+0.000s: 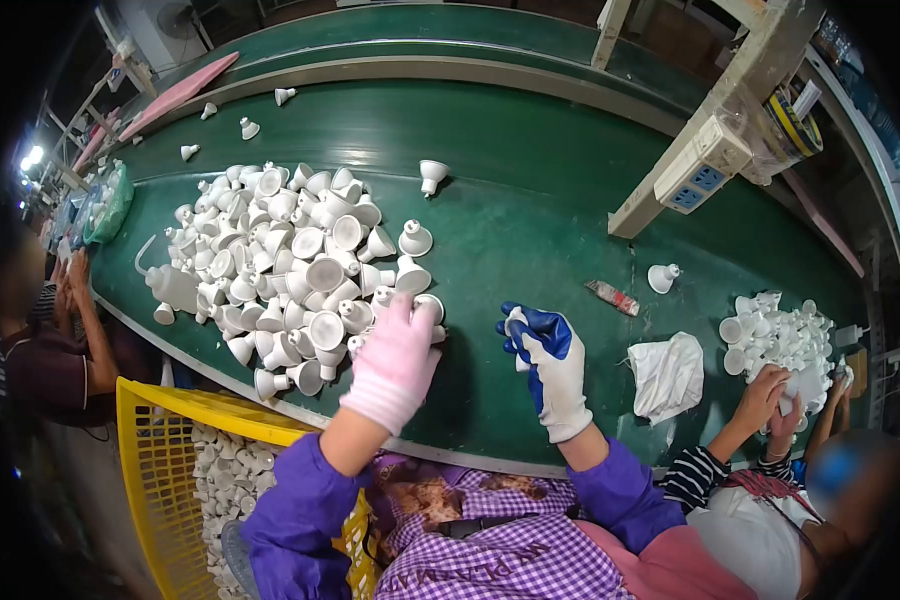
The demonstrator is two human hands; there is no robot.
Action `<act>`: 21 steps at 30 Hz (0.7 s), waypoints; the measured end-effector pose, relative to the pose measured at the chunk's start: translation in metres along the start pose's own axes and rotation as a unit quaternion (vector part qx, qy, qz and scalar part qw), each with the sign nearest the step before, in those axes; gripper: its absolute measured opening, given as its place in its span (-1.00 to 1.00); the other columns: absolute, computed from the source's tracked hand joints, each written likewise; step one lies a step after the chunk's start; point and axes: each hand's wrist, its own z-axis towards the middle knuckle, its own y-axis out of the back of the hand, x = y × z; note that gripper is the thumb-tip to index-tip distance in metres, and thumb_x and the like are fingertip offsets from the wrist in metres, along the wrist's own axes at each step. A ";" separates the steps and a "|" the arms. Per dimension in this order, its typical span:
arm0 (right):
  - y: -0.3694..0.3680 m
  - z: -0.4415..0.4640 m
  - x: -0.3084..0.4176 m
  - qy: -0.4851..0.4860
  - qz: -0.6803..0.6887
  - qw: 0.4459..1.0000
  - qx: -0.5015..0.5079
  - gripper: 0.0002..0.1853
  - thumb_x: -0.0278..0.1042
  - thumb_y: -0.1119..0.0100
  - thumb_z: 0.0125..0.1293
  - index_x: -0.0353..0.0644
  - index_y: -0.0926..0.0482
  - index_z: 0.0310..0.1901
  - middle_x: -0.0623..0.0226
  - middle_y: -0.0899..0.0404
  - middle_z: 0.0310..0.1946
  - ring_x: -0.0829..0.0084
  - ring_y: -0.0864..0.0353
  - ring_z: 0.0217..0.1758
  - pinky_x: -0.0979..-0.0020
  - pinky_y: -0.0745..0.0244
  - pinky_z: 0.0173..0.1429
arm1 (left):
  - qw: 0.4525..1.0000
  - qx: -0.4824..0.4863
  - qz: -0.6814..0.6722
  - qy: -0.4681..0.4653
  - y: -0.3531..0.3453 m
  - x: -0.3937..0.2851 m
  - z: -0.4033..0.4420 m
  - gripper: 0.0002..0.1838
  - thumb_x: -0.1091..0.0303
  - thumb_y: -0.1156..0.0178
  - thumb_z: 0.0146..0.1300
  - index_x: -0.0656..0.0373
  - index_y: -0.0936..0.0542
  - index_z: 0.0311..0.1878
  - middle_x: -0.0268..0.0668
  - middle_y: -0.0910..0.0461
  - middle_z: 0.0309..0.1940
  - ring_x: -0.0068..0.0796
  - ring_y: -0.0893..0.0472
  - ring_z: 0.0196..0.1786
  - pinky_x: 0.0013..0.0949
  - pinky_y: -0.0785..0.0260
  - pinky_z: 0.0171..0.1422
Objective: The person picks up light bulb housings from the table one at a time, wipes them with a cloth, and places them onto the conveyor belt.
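Observation:
My left hand [398, 355], in a pink and white glove, is at the right edge of a heap of white spotlight bulb housings [290, 255]. Its fingers are bent together against a housing [431, 306]; what lies between them is hidden. To the right, my right hand [550, 370], in a white glove with blue-coated fingers, is closed around a white bulb housing [515, 320], mostly covered by the fingers. Single housings stand near the heap, one upright [415, 238] and another farther back [432, 177].
A white cloth [667, 377], a small red-labelled tube [613, 297] and a lone housing [662, 278] lie right on the green belt [530, 240]. A post carries a socket box [705, 165]. A yellow crate [155, 440] holds housings. Co-workers' hands [765, 400] touch another heap [778, 335].

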 end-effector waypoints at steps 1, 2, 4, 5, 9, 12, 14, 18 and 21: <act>-0.004 0.000 -0.001 -0.006 0.020 1.000 -0.001 -0.75 -0.52 -0.21 0.26 -0.34 -0.52 -0.04 0.21 -0.61 -0.04 0.52 -0.59 -0.14 0.61 -0.42 -0.30 | 1.000 0.007 -0.018 0.017 -0.004 0.002 -0.010 -0.41 0.43 -0.30 0.01 0.14 -0.37 0.17 -0.02 -0.35 0.16 0.06 -0.47 0.11 -0.13 -0.41 0.11; -0.007 0.000 -0.001 -0.011 0.040 0.999 -0.003 -0.77 -0.57 -0.20 0.24 -0.32 -0.53 -0.06 0.30 -0.64 -0.13 0.65 -0.55 -0.24 0.65 -0.39 -0.35 | 0.999 0.013 -0.037 0.033 -0.009 0.003 -0.017 -0.43 0.49 -0.28 0.01 0.18 -0.39 0.15 -0.03 -0.35 0.15 0.09 -0.48 0.09 -0.13 -0.43 0.08; 0.005 0.008 0.008 0.006 0.025 1.000 0.017 -0.76 -0.58 -0.19 0.24 -0.33 -0.53 -0.05 0.30 -0.64 -0.13 0.66 -0.55 -0.24 0.65 -0.38 -0.34 | 0.997 -0.017 -0.066 0.026 -0.036 0.001 -0.011 -0.44 0.51 -0.26 0.01 0.18 -0.39 0.15 -0.03 -0.35 0.16 0.09 -0.48 0.09 -0.13 -0.43 0.08; 0.004 0.005 0.008 0.000 0.028 0.999 0.033 -0.75 -0.59 -0.19 0.24 -0.34 -0.53 -0.03 0.30 -0.64 -0.13 0.66 -0.55 -0.24 0.65 -0.38 -0.34 | 0.996 -0.025 -0.079 0.030 -0.040 0.003 -0.017 -0.45 0.53 -0.25 0.02 0.19 -0.39 0.15 -0.03 -0.35 0.16 0.08 -0.48 0.09 -0.13 -0.43 0.08; 0.006 0.001 0.004 -0.012 0.019 0.998 0.050 -0.74 -0.58 -0.18 0.25 -0.34 -0.54 -0.01 0.30 -0.64 -0.13 0.67 -0.55 -0.23 0.64 -0.37 -0.34 | 0.986 -0.035 -0.156 0.049 -0.049 0.000 -0.028 -0.42 0.51 -0.27 0.02 0.16 -0.40 0.18 -0.04 -0.37 0.16 0.07 -0.47 0.12 -0.11 -0.42 0.10; 0.009 -0.004 -0.001 -0.039 0.011 0.998 0.048 -0.73 -0.57 -0.18 0.26 -0.33 -0.54 0.01 0.30 -0.65 -0.16 0.67 -0.55 -0.27 0.64 -0.36 -0.34 | 0.975 -0.088 -0.201 0.036 -0.062 0.002 -0.040 -0.38 0.50 -0.35 -0.02 0.17 -0.41 0.18 -0.12 -0.45 0.07 -0.15 -0.58 -0.01 -0.27 -0.47 0.00; 0.009 -0.003 -0.004 -0.055 -0.001 0.998 0.025 -0.75 -0.51 -0.23 0.26 -0.38 -0.54 -0.04 0.24 -0.63 -0.09 0.56 -0.58 -0.23 0.62 -0.37 -0.34 | 0.932 -0.102 -0.337 0.083 -0.061 -0.002 -0.046 -0.34 0.50 -0.41 -0.03 0.24 -0.39 0.20 -0.21 -0.53 -0.04 -0.50 -0.61 -0.16 -0.46 -0.48 -0.08; -0.005 0.014 0.013 -0.009 -0.045 0.998 0.049 -0.81 -0.47 -0.23 0.26 -0.34 -0.54 -0.13 0.25 -0.64 -0.11 0.59 -0.57 -0.28 0.62 -0.36 -0.36 | 0.859 -0.105 -0.483 0.135 -0.061 -0.001 -0.059 -0.36 0.50 -0.37 0.05 0.31 -0.35 0.22 -0.21 -0.54 -0.08 -0.57 -0.57 -0.16 -0.50 -0.47 -0.05; -0.033 0.045 0.039 0.048 -0.101 0.991 0.074 -0.85 -0.51 -0.25 0.20 -0.25 -0.59 -0.18 0.42 -0.64 -0.30 0.76 -0.45 -0.44 0.68 -0.29 -0.42 | 0.804 -0.055 -0.568 0.165 -0.057 0.001 -0.073 -0.35 0.50 -0.36 0.07 0.32 -0.33 0.24 -0.23 -0.53 -0.09 -0.56 -0.56 -0.13 -0.51 -0.46 -0.03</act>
